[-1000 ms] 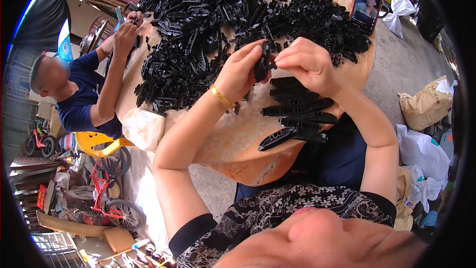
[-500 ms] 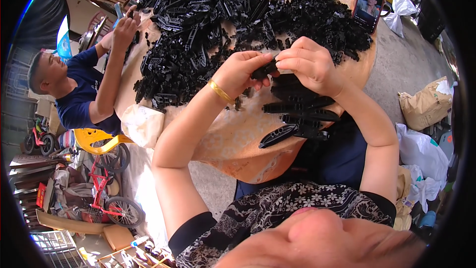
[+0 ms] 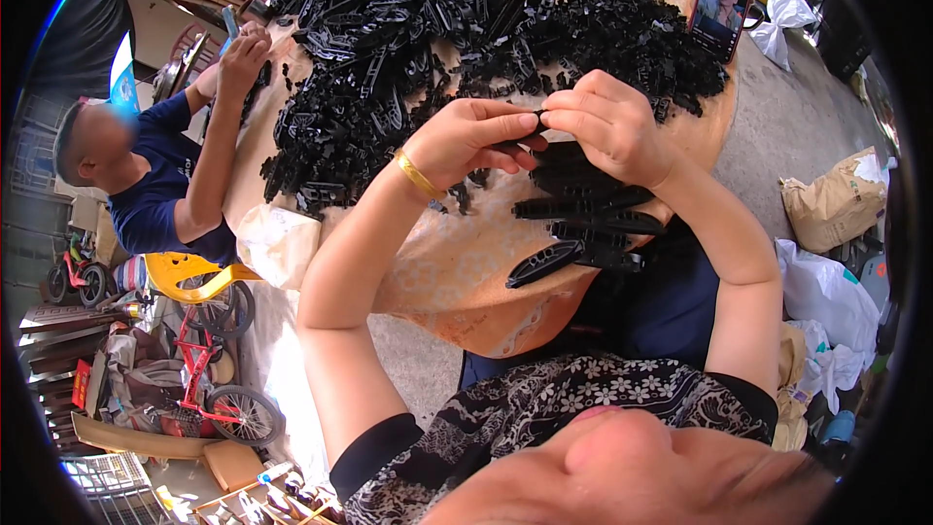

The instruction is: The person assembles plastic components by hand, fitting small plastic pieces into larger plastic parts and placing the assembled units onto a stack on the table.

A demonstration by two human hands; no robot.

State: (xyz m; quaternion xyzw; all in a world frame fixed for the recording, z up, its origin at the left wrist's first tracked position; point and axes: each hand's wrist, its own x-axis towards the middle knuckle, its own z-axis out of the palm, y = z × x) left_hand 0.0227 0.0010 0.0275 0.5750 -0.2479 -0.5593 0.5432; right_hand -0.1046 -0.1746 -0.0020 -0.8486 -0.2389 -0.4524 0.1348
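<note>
Over the near part of the table, my left hand [image 3: 468, 142], with a gold bracelet at the wrist, pinches a small black plastic part [image 3: 535, 122] between thumb and fingers. My right hand [image 3: 610, 128] is closed at the other end of the part, its fingertips pressed together. The fingers cover most of the part, so its shape is unclear. Just below my hands, several long black plastic pieces [image 3: 588, 209] lie side by side, and an oval openwork black piece [image 3: 546, 264] rests near the table edge. Beyond stretches a heap of black plastic pieces [image 3: 360, 63].
Smaller black parts [image 3: 632, 34] spread over the right of the cloth-covered table [image 3: 437, 277]. A phone [image 3: 720, 8] stands at the far right edge. Across on the left, a co-worker [image 3: 160, 165] holds both hands over the table. A paper sack [image 3: 834, 199] sits on the floor at right.
My hands have come slightly closer together, and the black part between them has turned, so less of it shows. The co-worker's hands have shifted slightly.
</note>
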